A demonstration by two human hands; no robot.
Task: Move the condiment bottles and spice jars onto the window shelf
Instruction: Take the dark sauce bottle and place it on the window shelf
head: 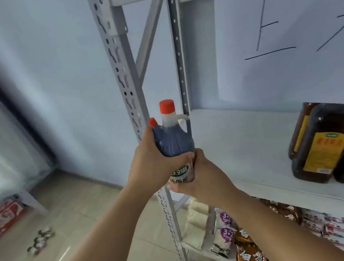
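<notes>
Gripping upright vinegar bottle point(174, 143), dark liquid inside, w/ left hand point(149, 167) & right hand point(204, 174).

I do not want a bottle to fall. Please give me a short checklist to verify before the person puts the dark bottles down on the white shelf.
1. Left hand grips the bottle shoulders: ok.
2. Right hand supports the big vinegar bottle low down: ok.
3. Second smaller bottle behind it is held firmly: cannot tell, mostly hidden.
4. Both red caps closed: ok.
5. Bare space on the white shelf near the hands: ok.
6. Large oil bottle stands clear of that space: ok.
</notes>
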